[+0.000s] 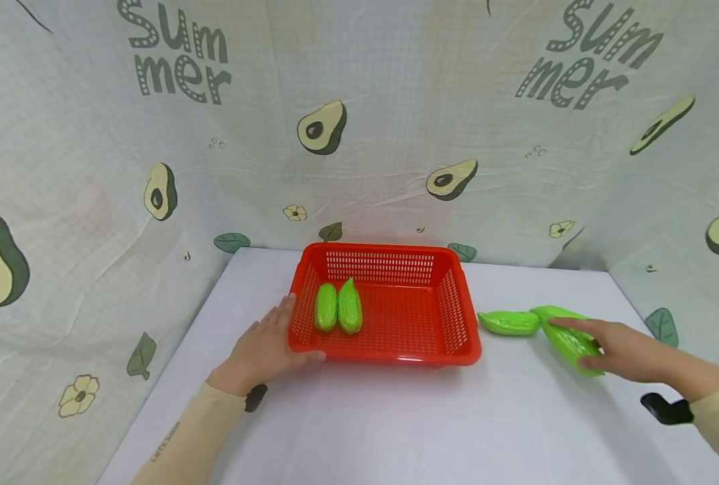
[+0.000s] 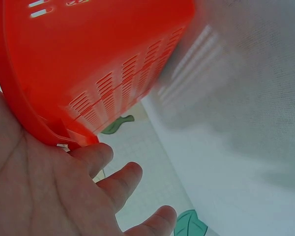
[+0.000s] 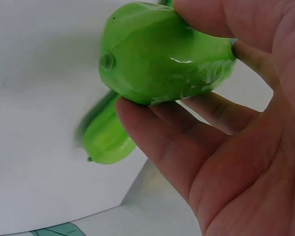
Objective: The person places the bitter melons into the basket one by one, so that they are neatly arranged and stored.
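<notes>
A red plastic basket (image 1: 390, 355) stands on the white table with two glossy green elongated vegetables inside, the left one (image 1: 326, 307) plainer and the right one (image 1: 350, 308) with a pointed tip. My left hand (image 1: 268, 343) rests against the basket's left front corner, fingers extended along its side; the left wrist view shows its palm at the rim. To the right of the basket, my right hand (image 1: 617, 347) grips a larger glossy green vegetable (image 3: 162, 59) between thumb and fingers. Another green vegetable (image 1: 509, 323) lies on the table, close beside the held one's far end.
The white table (image 1: 371, 431) extends in front of the basket. A pale cloth (image 1: 384, 135) printed with avocados, leaves and lettering rises behind it and along both sides. Dark straps (image 1: 667, 409) show at the wrists.
</notes>
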